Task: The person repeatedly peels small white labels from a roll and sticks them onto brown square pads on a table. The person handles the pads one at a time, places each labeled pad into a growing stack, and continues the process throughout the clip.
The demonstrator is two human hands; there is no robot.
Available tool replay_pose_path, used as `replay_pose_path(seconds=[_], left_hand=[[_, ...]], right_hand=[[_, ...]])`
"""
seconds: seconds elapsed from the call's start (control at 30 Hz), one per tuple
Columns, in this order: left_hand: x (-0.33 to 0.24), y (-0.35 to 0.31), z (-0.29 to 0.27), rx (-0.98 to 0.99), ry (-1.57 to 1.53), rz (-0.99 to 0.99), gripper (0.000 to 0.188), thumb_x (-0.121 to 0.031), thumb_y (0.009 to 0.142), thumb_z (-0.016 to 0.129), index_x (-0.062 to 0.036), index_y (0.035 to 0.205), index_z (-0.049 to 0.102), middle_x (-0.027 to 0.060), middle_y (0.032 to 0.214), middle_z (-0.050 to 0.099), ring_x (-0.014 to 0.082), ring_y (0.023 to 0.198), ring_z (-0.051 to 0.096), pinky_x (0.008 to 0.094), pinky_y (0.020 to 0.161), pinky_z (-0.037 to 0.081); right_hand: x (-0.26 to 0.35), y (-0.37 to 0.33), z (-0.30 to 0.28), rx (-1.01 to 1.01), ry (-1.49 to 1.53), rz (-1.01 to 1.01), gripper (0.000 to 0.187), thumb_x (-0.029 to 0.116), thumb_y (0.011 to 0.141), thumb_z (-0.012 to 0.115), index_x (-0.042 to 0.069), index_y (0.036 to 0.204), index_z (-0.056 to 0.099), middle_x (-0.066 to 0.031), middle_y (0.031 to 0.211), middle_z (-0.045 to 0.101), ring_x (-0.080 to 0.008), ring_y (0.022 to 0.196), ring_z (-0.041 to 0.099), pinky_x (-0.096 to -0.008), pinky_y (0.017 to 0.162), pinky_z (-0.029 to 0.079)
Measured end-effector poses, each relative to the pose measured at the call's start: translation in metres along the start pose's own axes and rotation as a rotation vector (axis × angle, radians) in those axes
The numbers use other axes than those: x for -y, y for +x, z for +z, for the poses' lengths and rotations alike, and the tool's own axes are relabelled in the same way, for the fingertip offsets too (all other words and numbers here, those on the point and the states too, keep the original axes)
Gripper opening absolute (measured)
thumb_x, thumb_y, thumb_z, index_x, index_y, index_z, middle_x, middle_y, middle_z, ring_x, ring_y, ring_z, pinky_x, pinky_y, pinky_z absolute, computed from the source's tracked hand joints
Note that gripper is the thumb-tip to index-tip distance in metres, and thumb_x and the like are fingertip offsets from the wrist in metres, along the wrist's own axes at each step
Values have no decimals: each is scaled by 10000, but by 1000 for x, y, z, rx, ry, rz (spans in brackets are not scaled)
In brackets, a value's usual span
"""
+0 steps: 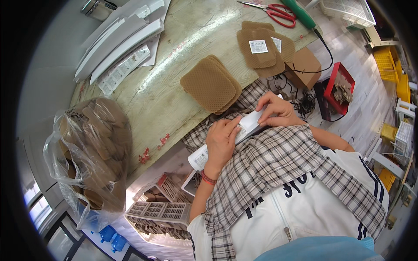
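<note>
Blue mask (320, 251), lettered jacket (259, 217), hands (221, 140) (277, 112) on label strip (251, 123)

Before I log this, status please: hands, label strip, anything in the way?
Left hand on label strip, right hand pinching it. Strip slanted, partly covered by left hand. Brown pads close by, not in the way.

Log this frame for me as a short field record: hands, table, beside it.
Left hand: fingers on a white label strip
Right hand: pinching the strip's far end
Table: stacked plain brown pads, labelled brown pads, red-handled scissors, white label sheets
Table's left end: clear plastic bag of brown pieces
Beyond right hand: red box
</note>
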State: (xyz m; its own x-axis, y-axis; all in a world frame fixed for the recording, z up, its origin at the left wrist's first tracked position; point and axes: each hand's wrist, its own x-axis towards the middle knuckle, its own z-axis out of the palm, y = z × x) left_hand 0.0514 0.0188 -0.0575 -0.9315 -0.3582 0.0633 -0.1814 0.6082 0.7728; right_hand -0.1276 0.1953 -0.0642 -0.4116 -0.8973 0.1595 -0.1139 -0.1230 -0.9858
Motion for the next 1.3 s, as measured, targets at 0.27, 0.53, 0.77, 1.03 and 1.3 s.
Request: replay_pose_path(seconds=[0.27, 0.53, 0.77, 1.03, 1.3], left_hand=[[-16, 4, -9, -232, 322, 254, 379, -93, 784, 751, -56, 1158, 703, 118, 1090, 623, 313, 1009, 583, 441, 871, 445], [-16, 21, -14, -186, 492, 109, 666, -187, 836, 748, 0, 1421, 491, 170, 1429, 487, 340, 1388, 400, 536, 1165, 258], [-20, 17, -15, -169, 475, 126, 658, -190, 826, 751, 8, 1405, 508, 179, 1420, 491, 341, 1374, 420, 541, 1166, 260], [-19, 15, -15, -174, 470, 129, 649, -190, 825, 753, 12, 1395, 516, 190, 1388, 487, 344, 1369, 418, 554, 1163, 259], [-20, 13, -13, -170, 473, 128, 645, -197, 831, 750, 5, 1397, 515, 183, 1377, 482, 340, 1371, 417, 559, 1166, 254]], right_hand=[[41, 80, 9, -255, 241, 339, 100, 114, 920, 695, 19, 950, 688, 9, 860, 662, -55, 807, 588, -219, 730, 482], [18, 141, 26, -177, 39, 279, 142, 142, 910, 696, 2, 929, 682, -21, 844, 676, -87, 785, 594, -261, 709, 487], [18, 136, 31, -211, -160, 296, 132, 126, 922, 692, 7, 972, 665, -4, 842, 648, -64, 784, 562, -240, 705, 475], [21, 138, 31, -170, -199, 333, 118, 111, 921, 688, 6, 970, 669, -18, 855, 663, -72, 804, 583, -250, 719, 491], [20, 135, 30, -170, -212, 330, 126, 122, 904, 693, 8, 956, 673, -47, 843, 679, -106, 789, 615, -271, 713, 501]])
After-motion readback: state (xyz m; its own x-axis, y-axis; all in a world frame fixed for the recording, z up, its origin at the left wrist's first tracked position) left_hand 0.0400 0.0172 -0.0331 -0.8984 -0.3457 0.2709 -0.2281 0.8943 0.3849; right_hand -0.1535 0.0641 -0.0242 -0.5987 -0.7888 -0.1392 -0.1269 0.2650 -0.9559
